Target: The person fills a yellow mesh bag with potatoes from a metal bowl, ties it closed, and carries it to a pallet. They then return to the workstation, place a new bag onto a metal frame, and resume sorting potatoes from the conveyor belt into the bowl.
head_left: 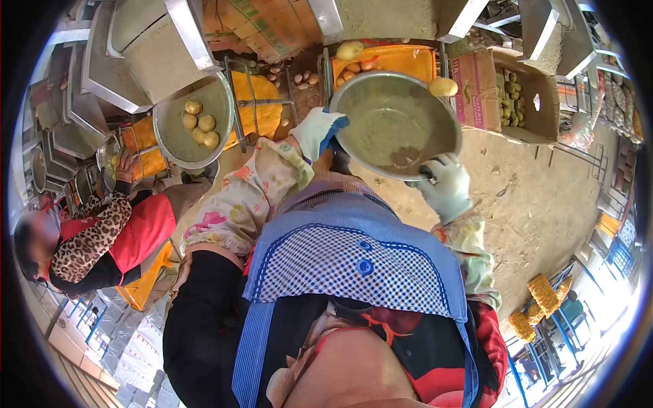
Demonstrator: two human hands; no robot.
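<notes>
A round metal basin [394,112] is tilted in front of me, with only some dirt visible on its inner bottom. My left hand [320,132], in a white and blue glove, has its fingers closed on the basin's left rim. On the lower right rim my right hand [445,187], also gloved, is closed around the edge. Behind the basin hangs an orange mesh sack [408,61] with potatoes at its mouth. One large potato [443,87] shows at the basin's right rim, and another potato [350,50] lies beyond its left side.
At the right stands a cardboard box [476,92] with several potatoes [511,102] in it. Another basin [166,132] at the left holds several potatoes [201,126]. A co-worker [129,234] sits at the left beside metal chutes [102,68]. Filled yellow sacks [542,297] are at the far right.
</notes>
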